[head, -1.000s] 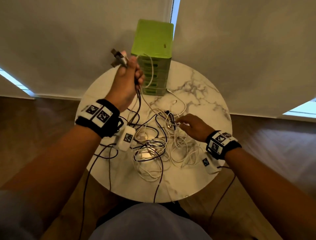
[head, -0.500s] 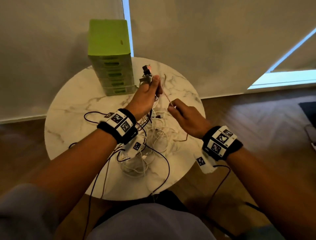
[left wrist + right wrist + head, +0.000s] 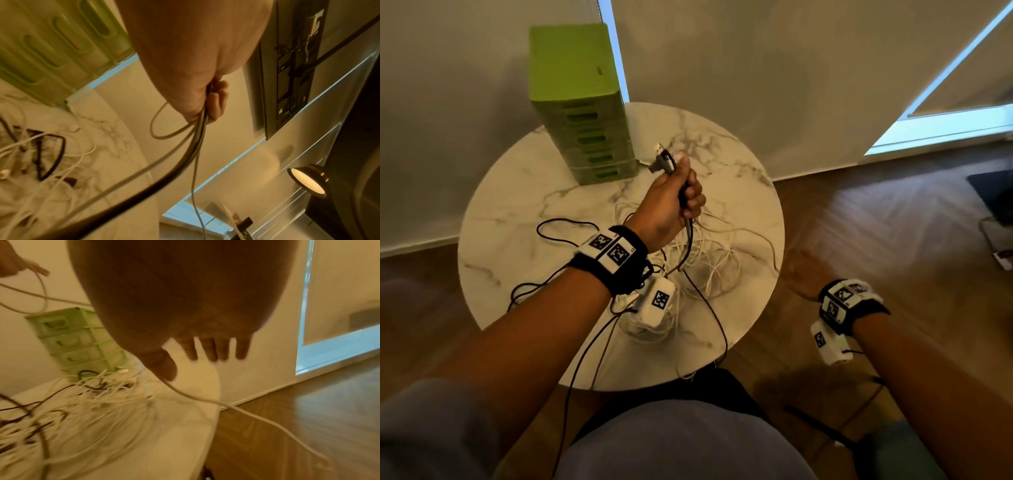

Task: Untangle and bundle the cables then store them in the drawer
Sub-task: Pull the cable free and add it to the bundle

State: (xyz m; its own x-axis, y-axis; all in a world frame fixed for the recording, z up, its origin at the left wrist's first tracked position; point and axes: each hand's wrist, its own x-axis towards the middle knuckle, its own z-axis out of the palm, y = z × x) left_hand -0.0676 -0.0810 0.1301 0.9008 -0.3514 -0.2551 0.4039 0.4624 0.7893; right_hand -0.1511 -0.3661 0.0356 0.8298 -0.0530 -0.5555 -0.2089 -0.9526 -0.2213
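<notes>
My left hand (image 3: 683, 195) is raised over the marble table (image 3: 517, 219) and grips a few cable ends, with USB plugs (image 3: 662, 158) sticking out above the fist. In the left wrist view a dark cable (image 3: 174, 170) and thin pale ones hang from the left hand (image 3: 211, 104). A tangle of white and dark cables (image 3: 702, 260) lies on the table beneath it. My right hand (image 3: 799, 274) is blurred beside the table's right edge, fingers spread. A white cable (image 3: 242, 410) runs past its thumb (image 3: 164, 366). The green drawer unit (image 3: 582, 113) stands at the back, drawers closed.
Thin dark wires from the wrist devices trail over the table's front edge (image 3: 654, 383). Wooden floor (image 3: 893, 240) lies to the right, with a dark mat and small items at the far right. A wall and blinds stand behind the table.
The right hand left the tangle and swung right, past the table's edge, with its fingers now spread. The left hand keeps its grip on the plugs. The head view has shifted.
</notes>
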